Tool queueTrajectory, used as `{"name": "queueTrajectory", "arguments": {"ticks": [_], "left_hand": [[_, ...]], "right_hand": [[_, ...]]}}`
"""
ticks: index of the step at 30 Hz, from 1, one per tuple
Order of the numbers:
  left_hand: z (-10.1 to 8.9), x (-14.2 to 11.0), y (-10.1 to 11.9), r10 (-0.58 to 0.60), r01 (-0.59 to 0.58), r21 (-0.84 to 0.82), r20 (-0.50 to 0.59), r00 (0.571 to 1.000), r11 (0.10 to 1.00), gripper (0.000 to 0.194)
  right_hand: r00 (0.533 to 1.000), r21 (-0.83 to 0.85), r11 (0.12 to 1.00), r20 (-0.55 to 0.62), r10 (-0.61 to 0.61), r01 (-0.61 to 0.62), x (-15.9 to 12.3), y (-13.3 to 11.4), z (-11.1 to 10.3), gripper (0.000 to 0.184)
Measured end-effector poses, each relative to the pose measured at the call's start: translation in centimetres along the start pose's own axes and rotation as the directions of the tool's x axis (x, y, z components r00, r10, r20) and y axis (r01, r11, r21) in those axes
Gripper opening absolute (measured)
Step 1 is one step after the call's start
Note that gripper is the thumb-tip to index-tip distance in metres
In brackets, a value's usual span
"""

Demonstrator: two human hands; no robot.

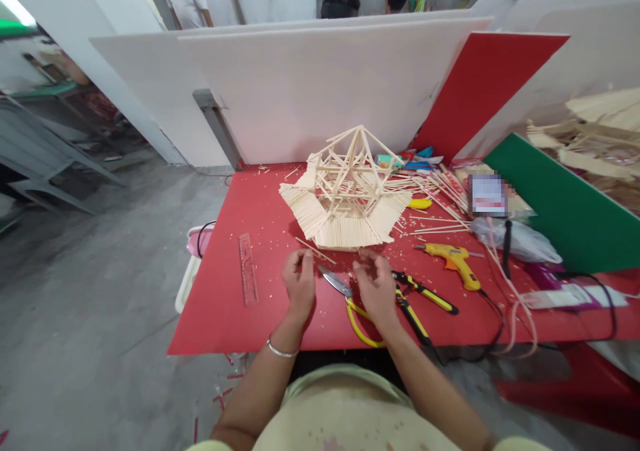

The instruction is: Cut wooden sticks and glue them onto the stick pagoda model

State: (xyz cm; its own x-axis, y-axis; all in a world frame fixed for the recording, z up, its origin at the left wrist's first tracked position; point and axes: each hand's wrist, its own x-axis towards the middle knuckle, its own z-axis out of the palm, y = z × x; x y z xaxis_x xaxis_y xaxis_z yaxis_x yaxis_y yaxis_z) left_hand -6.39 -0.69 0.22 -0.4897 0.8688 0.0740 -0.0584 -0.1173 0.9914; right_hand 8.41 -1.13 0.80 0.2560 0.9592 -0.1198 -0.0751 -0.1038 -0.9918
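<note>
Stick model [350, 228], built of pale wooden sticks with a peaked open frame above flared, slatted sides, stood upright on the red bench [210, 311] at the centre of the frame. Just below its near edge lay a thin loose stick [325, 256], slanting beside the left hand [300, 284]. That hand had its fingers curled in toward the thumb; the right hand [377, 288], lower centre, was half curled, fingertips near the model's edge. Blur and small scale made it impossible to tell whether either hand gripped anything.

Between the hands lay yellow-handled scissors [337, 282], with black-and-yellow pliers [430, 295] just right of the right hand. Further right was a yellow glue gun [450, 256]; left of centre lay a clear ruler [247, 271]. More sticks [440, 228] were scattered right of the model. A green board [565, 204] leaned at the right, and white panels [320, 91] rose across the upper frame.
</note>
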Motion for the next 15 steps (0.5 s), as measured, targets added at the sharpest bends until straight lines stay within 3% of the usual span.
{"name": "queueTrajectory", "arguments": {"ticks": [3, 6, 10, 15], "left_hand": [[-0.2, -0.2, 2.0, 0.014, -0.013, -0.018, 0.012, 1.0, 1.0, 0.035], [-0.2, 0.2, 3.4, 0.074, -0.078, 0.051, 0.074, 0.995, 0.996, 0.036], [0.2, 0.9, 4.2, 0.077, -0.088, 0.094, 0.116, 0.99, 0.992, 0.027], [0.8, 1.2, 4.1, -0.005, 0.0, 0.035, 0.151, 0.988, 0.999, 0.029]], "right_hand": [[0.967, 0.164, 0.965, 0.189, 0.174, -0.206, -0.8, -0.9, 1.1, 0.031], [0.904, 0.27, 0.895, 0.344, 0.253, -0.354, -0.6, -1.5, 2.7, 0.035], [0.836, 0.402, 0.775, 0.472, 0.281, -0.488, 0.7, -2.0, 4.5, 0.037], [0.803, 0.478, 0.689, 0.534, 0.265, -0.545, 1.6, -2.6, 5.6, 0.036]]}}
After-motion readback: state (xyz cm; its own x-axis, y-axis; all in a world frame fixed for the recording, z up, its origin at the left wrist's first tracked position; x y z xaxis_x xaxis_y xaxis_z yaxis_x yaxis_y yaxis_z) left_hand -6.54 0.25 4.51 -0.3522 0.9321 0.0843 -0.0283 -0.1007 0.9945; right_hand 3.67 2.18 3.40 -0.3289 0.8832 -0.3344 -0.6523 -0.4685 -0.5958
